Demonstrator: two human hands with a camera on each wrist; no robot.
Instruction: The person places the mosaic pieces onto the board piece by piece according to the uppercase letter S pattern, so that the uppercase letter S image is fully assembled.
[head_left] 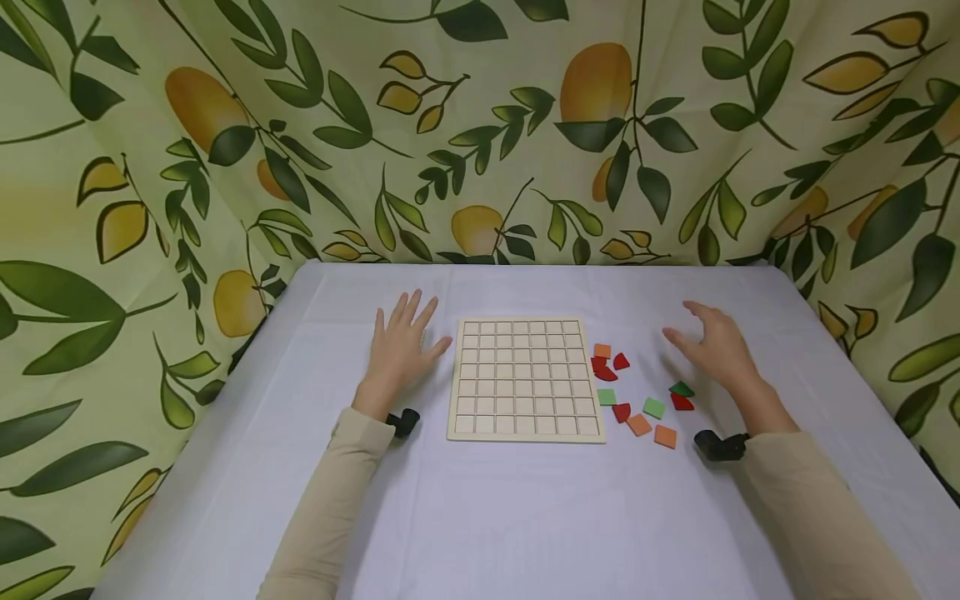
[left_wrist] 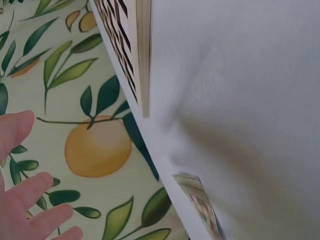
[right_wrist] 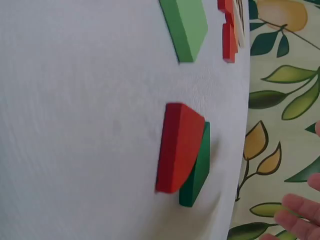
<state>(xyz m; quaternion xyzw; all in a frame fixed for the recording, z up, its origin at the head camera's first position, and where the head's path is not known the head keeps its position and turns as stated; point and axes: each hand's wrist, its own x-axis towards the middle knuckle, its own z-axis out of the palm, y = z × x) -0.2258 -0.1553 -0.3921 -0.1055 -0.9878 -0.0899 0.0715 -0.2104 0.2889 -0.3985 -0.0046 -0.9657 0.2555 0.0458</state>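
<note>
My left hand [head_left: 401, 350] is over the table left of a pale wooden grid board [head_left: 525, 375], fingers spread and holding nothing. Close under it lies a small flat printed piece [left_wrist: 200, 205], mostly hidden by the hand in the head view. My right hand [head_left: 716, 346] hovers with fingers relaxed and parted, also holding nothing. Nearest to it are a dark green rounded piece [head_left: 682, 388] and a red rounded piece [head_left: 682, 402], which overlaps the green one in the right wrist view. A light green square tile [head_left: 654, 407] lies closer to the board.
Other loose pieces lie along the board's right edge: orange square tiles [head_left: 665, 437], several red rounded pieces [head_left: 621, 361] and another light green tile [head_left: 607, 397]. A white cloth [head_left: 525, 517] covers the table. Behind hangs a leaf-and-fruit patterned curtain [head_left: 480, 167].
</note>
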